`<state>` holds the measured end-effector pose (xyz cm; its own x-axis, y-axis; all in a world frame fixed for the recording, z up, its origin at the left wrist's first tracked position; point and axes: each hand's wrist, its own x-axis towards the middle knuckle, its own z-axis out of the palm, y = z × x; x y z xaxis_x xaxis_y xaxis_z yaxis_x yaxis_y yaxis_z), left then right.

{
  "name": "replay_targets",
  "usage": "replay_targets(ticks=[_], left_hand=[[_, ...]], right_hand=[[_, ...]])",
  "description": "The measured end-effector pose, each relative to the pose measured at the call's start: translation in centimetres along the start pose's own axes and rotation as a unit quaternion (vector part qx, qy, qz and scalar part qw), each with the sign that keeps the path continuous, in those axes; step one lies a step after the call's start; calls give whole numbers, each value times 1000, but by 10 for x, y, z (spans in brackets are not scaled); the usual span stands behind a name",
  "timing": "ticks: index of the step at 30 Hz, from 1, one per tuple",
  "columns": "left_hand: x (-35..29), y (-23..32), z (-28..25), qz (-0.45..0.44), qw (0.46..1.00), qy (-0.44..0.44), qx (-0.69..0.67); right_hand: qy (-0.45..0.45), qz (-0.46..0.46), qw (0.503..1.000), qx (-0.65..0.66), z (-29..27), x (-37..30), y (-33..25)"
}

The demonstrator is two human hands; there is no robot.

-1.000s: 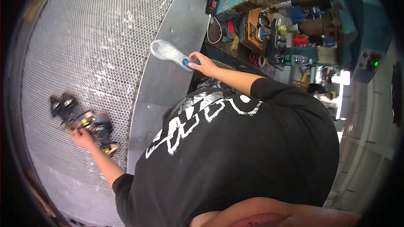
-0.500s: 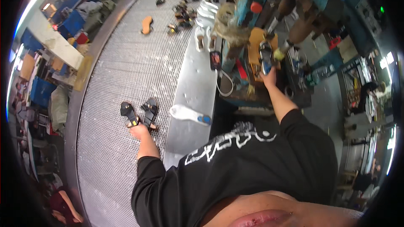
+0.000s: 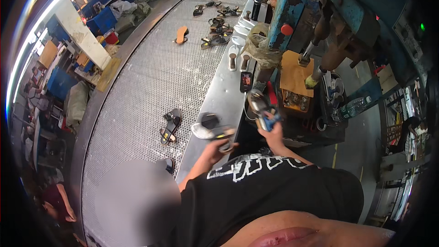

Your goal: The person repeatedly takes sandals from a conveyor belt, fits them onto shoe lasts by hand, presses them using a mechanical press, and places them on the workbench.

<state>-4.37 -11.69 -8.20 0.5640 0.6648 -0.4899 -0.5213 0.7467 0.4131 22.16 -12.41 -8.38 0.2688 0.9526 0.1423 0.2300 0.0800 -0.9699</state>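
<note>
My left hand (image 3: pixel 214 152) is closed around a black-strapped sandal (image 3: pixel 225 134), raised over the metal ledge. A white shoe last (image 3: pixel 201 131) lies beside and partly behind it. My right hand (image 3: pixel 273 136) grips another sandal (image 3: pixel 259 102), dark-strapped and blurred by motion, with a blue piece at its heel end where my fingers are. That sandal is in front of the machine's work plate, apart from it. On the mesh conveyor left of my hands lies a black sandal (image 3: pixel 172 123). Part of another dark shoe (image 3: pixel 169 165) shows nearer me.
The press machine (image 3: pixel 292 9) stands at the right, its tan pad (image 3: pixel 296 74) bare. A phone (image 3: pixel 246 81) with a white cable and several white lasts (image 3: pixel 233 57) rest on the ledge. Many sandals (image 3: pixel 220 26) lie farther along the conveyor. A blurred grey rounded shape (image 3: pixel 132 201) covers the lower left.
My right hand has brought its sandal off the machine, back and left. My left hand has lifted one sandal from the conveyor to above the ledge. A grey shape has appeared at lower left.
</note>
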Motion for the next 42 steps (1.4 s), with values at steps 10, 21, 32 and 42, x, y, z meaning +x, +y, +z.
replay_targets(ticks=[10, 21, 32, 42], left_hand=[[117, 100, -125, 229, 964, 126, -40], [-133, -79, -181, 326, 909, 238, 104], [-29, 14, -191, 368, 888, 275, -29], [114, -4, 21, 369, 808, -7, 459]], right_hand=[[-235, 11, 955, -183, 144, 70, 62], [-241, -106, 919, -294, 116, -44, 131], [-328, -23, 944, 14, 153, -7, 11], [-103, 7, 966, 238, 47, 29, -49]])
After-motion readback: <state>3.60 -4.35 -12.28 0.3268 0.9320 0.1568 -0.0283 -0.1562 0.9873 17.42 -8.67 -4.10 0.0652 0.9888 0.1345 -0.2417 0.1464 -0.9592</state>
